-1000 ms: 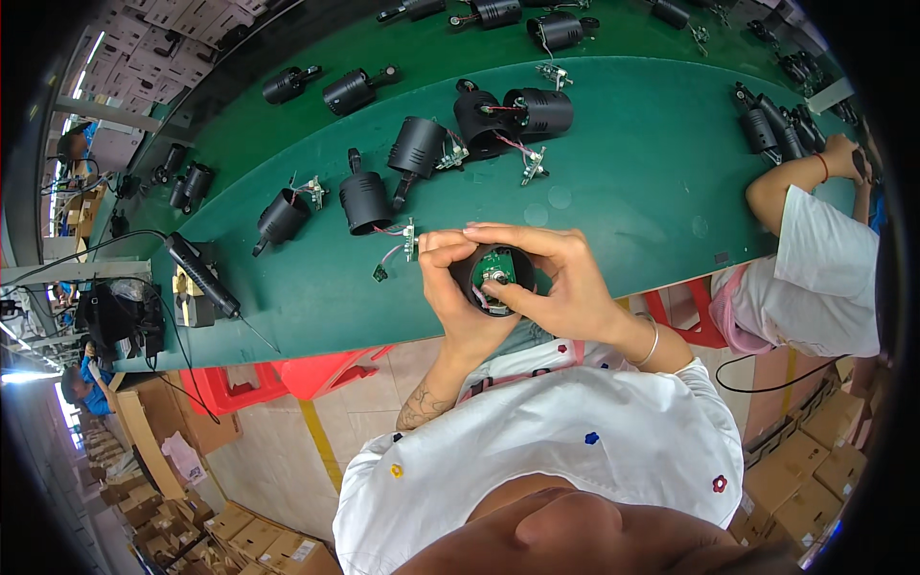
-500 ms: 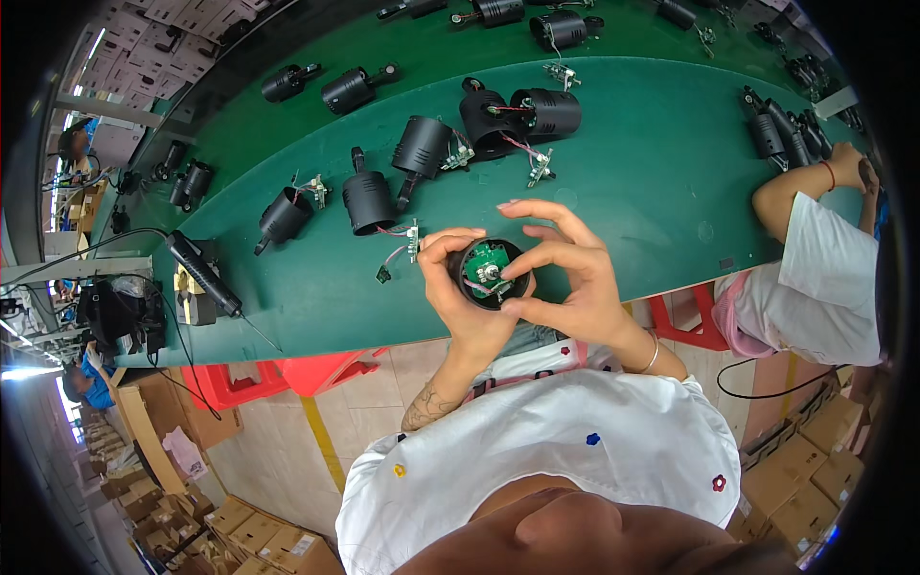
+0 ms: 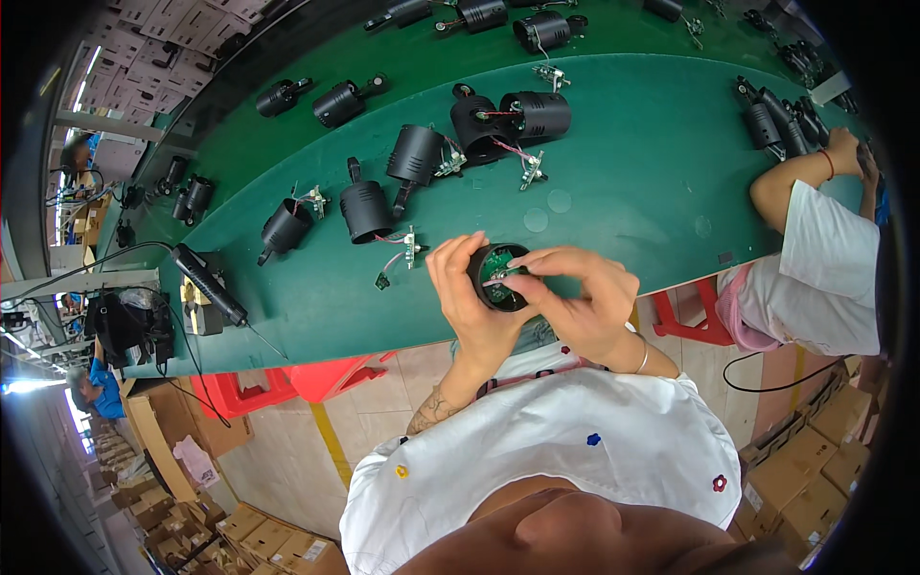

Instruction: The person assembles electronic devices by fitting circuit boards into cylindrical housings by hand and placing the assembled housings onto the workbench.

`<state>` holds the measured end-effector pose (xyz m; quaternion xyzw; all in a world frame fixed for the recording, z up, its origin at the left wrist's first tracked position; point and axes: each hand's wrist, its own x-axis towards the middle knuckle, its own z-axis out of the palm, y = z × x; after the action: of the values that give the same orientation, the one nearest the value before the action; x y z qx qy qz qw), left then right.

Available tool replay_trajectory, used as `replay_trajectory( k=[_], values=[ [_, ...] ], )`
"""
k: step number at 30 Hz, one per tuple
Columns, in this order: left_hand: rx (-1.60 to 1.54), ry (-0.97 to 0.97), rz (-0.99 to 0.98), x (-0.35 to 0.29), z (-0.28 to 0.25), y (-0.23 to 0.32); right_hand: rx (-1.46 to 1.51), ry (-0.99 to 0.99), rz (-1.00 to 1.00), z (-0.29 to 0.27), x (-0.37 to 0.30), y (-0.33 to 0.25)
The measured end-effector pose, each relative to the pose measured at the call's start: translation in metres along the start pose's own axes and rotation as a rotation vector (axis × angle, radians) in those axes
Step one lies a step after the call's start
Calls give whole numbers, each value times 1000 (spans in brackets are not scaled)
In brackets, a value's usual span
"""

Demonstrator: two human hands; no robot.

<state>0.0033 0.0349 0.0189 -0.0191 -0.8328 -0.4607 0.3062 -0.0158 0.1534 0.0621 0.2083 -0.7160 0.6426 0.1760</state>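
Note:
Close to the table's front edge, my left hand (image 3: 462,297) wraps around a short black cylindrical housing (image 3: 502,305), its open end facing up. Inside it sits a green circuit board (image 3: 495,261) with a pinkish wire. The thumb and forefinger of my right hand (image 3: 589,305) are pinched over the opening, on a small metal part (image 3: 512,271) at the board; the fingertips partly hide it. Left of my hands lies a loose small board (image 3: 412,247) wired to another black housing (image 3: 365,213).
More black housings (image 3: 286,226) with dangling boards lie across the green table (image 3: 623,163). A corded electric screwdriver (image 3: 209,286) rests at the left on a stand. On the right, a co-worker's arm (image 3: 795,187) reaches over the table beside several black housings (image 3: 762,125). Red stools (image 3: 335,377) stand below.
My right hand's spread fingers have drawn together into a pinch inside the housing's opening. The left hand keeps its hold, and the view has shifted slightly.

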Motion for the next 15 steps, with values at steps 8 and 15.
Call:
replay_trajectory(
  k=[8,15],
  values=[
    [-15,25,2,0,4,3,203,12,94,1,-3,7],
    [-181,67,5,-5,1,3,197,-56,-13,1,9,12]
  ],
)
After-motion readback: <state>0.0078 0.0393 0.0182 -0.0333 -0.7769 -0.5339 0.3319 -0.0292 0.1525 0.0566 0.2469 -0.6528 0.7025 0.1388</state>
